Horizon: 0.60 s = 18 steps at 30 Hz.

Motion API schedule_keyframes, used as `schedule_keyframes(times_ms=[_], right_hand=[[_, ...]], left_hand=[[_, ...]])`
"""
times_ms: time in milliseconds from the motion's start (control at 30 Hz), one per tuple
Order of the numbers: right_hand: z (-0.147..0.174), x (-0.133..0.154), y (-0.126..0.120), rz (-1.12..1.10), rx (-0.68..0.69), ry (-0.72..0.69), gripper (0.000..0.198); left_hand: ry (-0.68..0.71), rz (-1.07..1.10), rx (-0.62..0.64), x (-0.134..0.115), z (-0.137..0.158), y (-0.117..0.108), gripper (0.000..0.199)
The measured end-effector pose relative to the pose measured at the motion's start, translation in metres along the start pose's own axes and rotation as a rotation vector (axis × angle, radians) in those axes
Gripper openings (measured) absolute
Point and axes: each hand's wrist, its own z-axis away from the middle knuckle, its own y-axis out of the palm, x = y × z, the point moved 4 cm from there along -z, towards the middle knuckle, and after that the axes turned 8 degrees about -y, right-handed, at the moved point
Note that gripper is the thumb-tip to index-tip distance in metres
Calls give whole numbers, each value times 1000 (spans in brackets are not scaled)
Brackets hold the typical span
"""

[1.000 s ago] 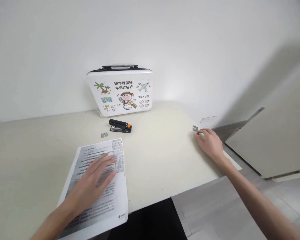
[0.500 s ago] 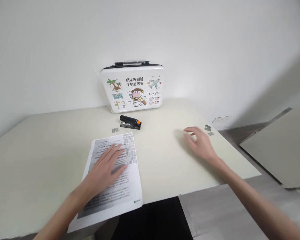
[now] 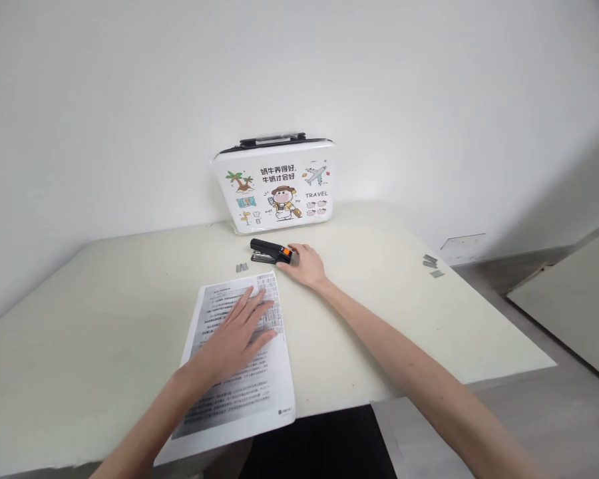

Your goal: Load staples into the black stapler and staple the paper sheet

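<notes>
My left hand [image 3: 235,340] lies flat, fingers spread, on a printed sheet of paper [image 3: 224,406] that reaches the front edge of the table. Whether it is one sheet or a stack, I cannot tell. Beyond the paper's top edge sits a black stapler [image 3: 268,251] with an orange patch at its right end. My right hand [image 3: 307,266] has closed on that end, thumb on the near side and fingers on the far side. The stapler still rests on the table. Short staple strips [image 3: 241,267] lie just left of it.
A white travel-print case [image 3: 279,189] with a black handle stands against the wall behind the stapler. More staple strips [image 3: 433,265] lie near the right edge of the table [image 3: 379,286]. A pale panel [image 3: 574,299] stands past that edge.
My right hand has swung left across the table, from near the right-hand staple strips to the stapler, and taken hold of its end. My left hand stays on the paper. The view has shifted slightly.
</notes>
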Motion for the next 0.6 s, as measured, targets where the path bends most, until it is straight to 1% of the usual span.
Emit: schedule_keyframes(times_ms=[67, 100, 200, 267, 367, 400, 467, 533, 600], right_hand=[[-6, 1, 4, 15, 32, -10, 43], [-6, 0, 3, 18, 45, -16, 38], [5, -9, -10, 14, 62, -39, 35], [20, -19, -29, 0, 67, -59, 30], [50, -32, -67, -36, 101, -100, 28], [61, -35, -80, -59, 124, -121, 29], [84, -37, -104, -165, 220, -180, 34], [104, -36, -121, -204, 287, -186, 35], [118, -32, -132, -209, 301, -169, 34]], left_hand=[[-28, -9, 27, 4, 10, 1, 62], [-45, -13, 28, 8, 14, 1, 64], [-85, -18, 17, 21, 24, 3, 69], [-108, -20, 11, 27, 29, 5, 69], [-132, -20, -3, 32, 32, 8, 66], [-133, -20, -7, 33, 33, 9, 65], [-122, -21, -11, 34, 32, 9, 66], [-106, -21, -17, 34, 30, 6, 66], [-90, -21, -33, 31, 27, 2, 65]])
